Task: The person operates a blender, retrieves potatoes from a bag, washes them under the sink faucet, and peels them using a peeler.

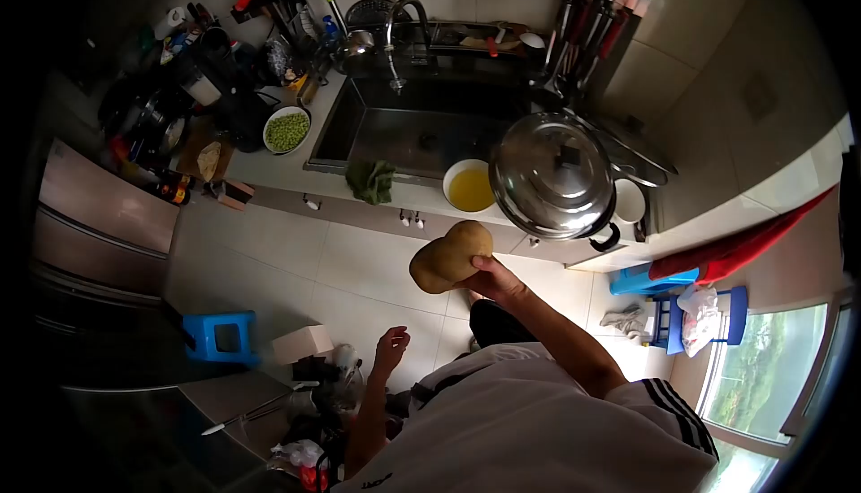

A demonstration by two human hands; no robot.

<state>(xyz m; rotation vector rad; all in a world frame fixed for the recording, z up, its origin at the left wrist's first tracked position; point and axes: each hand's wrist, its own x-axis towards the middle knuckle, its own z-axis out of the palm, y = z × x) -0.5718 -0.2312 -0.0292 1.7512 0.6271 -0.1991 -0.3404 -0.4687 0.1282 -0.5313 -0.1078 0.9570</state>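
My right hand [491, 279] grips a large, lumpy, tan potato [451, 257], thumb on its near side, held up in front of the counter's edge. The fingers behind the potato are mostly hidden. Lower and to the left hangs my left hand [392, 348], its fingers loosely bent and apart, with nothing in it. Beyond the potato, a bowl of yellow liquid [471, 189] stands at the counter's front edge. Beside that bowl is a big lidded steel pot [553, 174]. Dark green leaves [370, 181] lie at the sink's front edge.
A black sink [395, 134] with a curved faucet [395, 40] is set into the counter. Left of it sits a bowl of green beans or peas [287, 130]. On the floor are a blue stool [221, 338] and a cardboard box [302, 344]. Ladles and spatulas [583, 40] hang at right.
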